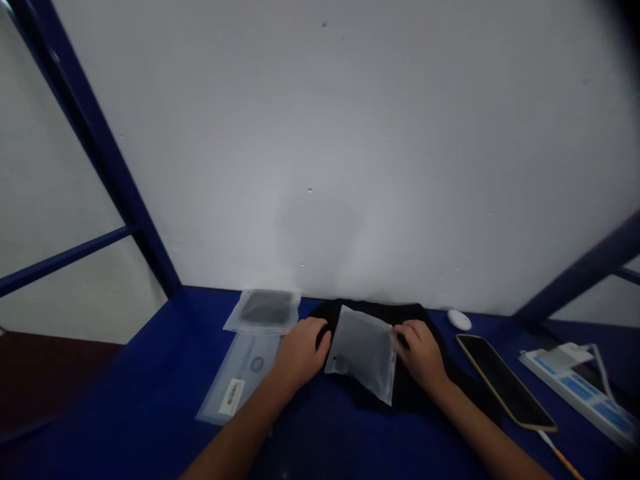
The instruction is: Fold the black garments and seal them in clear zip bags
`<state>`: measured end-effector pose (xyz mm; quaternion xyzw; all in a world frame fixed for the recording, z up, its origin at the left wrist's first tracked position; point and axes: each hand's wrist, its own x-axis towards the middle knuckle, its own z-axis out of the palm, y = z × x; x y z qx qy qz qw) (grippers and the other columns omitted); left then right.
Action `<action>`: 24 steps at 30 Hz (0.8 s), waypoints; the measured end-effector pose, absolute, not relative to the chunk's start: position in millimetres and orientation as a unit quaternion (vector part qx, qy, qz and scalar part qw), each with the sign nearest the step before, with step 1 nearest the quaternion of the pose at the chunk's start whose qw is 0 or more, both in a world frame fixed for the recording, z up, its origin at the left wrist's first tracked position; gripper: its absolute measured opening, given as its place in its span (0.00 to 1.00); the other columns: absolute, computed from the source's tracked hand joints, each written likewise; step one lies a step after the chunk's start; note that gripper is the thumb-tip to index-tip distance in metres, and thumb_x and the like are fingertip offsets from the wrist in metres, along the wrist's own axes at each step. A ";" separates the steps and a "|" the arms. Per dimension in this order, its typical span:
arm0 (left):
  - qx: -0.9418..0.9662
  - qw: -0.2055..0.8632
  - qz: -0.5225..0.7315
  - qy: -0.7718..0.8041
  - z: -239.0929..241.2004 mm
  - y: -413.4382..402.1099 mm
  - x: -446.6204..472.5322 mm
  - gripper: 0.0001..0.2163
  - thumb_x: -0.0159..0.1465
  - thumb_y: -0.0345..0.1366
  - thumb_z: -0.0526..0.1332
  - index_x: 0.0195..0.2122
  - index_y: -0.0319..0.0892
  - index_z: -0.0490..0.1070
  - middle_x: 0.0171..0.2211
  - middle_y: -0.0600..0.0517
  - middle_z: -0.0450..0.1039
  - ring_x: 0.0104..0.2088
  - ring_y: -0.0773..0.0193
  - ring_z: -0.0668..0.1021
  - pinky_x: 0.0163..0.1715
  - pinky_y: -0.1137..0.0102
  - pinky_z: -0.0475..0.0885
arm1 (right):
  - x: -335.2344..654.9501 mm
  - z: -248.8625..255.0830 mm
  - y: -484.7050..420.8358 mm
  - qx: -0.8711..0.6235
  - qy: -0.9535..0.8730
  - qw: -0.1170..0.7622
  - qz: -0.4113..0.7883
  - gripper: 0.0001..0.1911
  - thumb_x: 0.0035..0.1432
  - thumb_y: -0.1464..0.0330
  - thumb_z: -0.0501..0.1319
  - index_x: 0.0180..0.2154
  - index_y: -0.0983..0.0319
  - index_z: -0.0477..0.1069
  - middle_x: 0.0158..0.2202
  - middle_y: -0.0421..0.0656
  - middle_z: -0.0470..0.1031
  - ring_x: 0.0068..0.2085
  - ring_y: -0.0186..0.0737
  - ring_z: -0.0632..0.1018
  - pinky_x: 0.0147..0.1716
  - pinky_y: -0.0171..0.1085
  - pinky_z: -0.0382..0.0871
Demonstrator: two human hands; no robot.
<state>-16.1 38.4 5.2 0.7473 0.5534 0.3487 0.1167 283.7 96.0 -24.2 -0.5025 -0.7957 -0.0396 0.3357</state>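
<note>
A frosted plastic bag (364, 348) with something dark inside lies tilted on a black cloth (345, 393) in the middle. My right hand (421, 353) is closed at the bag's right edge, fingertips pinching its strip-like border. Just left of the bag is my left hand (301, 352), thumb and forefinger apart over the cloth, holding nothing that I can see. Beyond that hand rests a second frosted bag (266, 311) with dark contents. It overlaps a clear plastic bag (233, 377) with a barcode label, partly covered by my left forearm.
On the right of the blue surface (135, 393) are a white rounded case (459, 320), a phone (505, 380) with a cable, and a power strip (575, 387) with a plug in it. A pale wall (310, 133) stands behind, between blue frame posts (100, 140).
</note>
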 end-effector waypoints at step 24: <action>0.465 0.597 0.507 0.413 -5.0 64.4 47.8 0.22 0.64 0.57 0.57 0.44 0.42 0.72 0.36 0.51 0.76 0.35 0.63 0.75 0.38 0.70 0.69 | 255.2 -0.9 53.6 -0.454 -0.674 0.440 0.382 0.19 0.50 0.56 0.66 0.42 0.59 0.76 0.43 0.46 0.73 0.45 0.49 0.75 0.47 0.45 0.71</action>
